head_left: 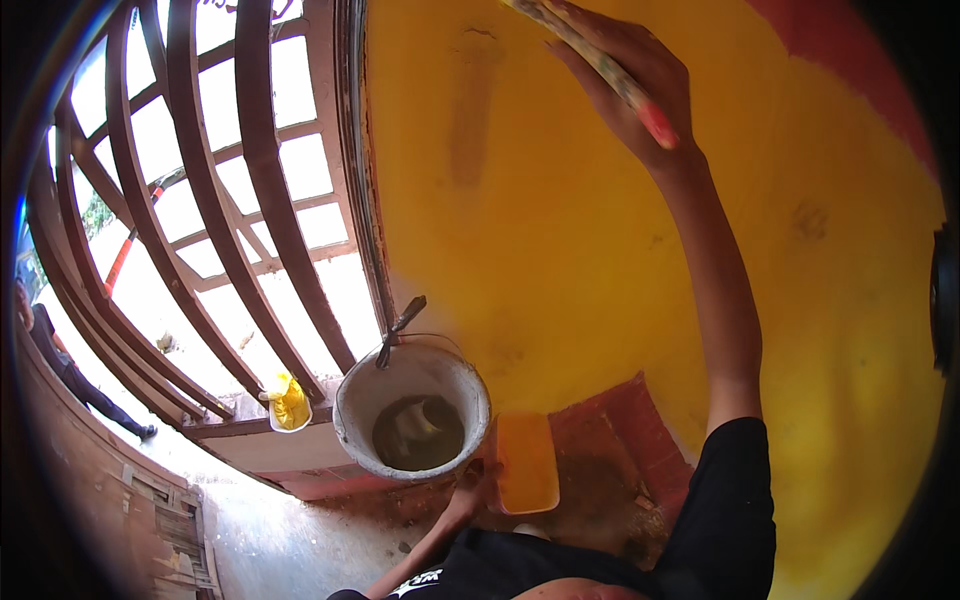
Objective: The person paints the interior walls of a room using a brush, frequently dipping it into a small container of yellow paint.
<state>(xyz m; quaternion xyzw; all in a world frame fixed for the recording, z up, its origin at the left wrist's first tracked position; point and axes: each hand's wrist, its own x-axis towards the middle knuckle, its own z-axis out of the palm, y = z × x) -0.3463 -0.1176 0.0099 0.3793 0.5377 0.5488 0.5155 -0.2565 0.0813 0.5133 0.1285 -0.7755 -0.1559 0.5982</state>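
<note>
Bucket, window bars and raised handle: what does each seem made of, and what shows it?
Bucket: probably plastic, though metal is possible; dull, pale, stained wall.
Window bars: probably wood, painted dull brown; broad, flat faces.
Handle: perhaps wood, mottled, with a red-coated end; no grain is discernible.

1. We see white printed lettering across the front of a black short-sleeved fabric shirt, at the lower edge, partly cut off.
2. We find dark red curved strokes, perhaps handwriting, at the top edge, behind the brown upright bars of a window grille.
</note>
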